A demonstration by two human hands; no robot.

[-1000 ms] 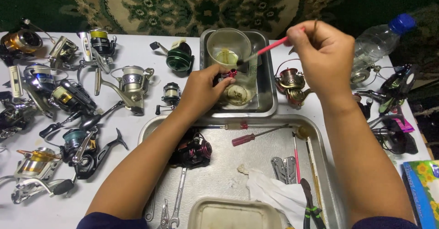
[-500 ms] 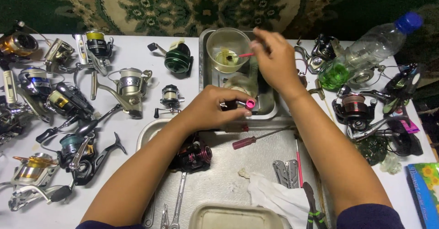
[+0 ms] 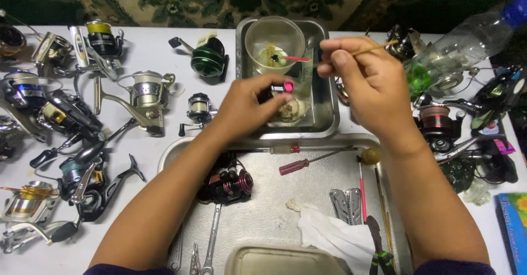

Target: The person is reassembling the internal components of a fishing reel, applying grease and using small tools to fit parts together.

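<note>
The left hand (image 3: 247,102) pinched a small pink part (image 3: 288,86) between its fingers (image 3: 274,91), held just above the small steel tray (image 3: 324,110). The right hand (image 3: 368,80) had its fingers closed narrowly on a thin brush (image 3: 307,59) — its dark tip reached into the clear plastic cup (image 3: 274,41), which stood in the tray just beyond the left fingers. Below both wrists lay a larger steel tray (image 3: 307,198) holding a black-and-pink reel (image 3: 228,184), a red-handled screwdriver (image 3: 307,162), a folding multi-tool (image 3: 347,205) and a white cloth (image 3: 335,236). Left of the left fingers, several fishing reels (image 3: 66,121) were spread over the white surface (image 3: 159,55) — a green reel (image 3: 208,58) sat nearest the cup. A clear plastic bottle (image 3: 466,36) lay right of the right fingers.
</note>
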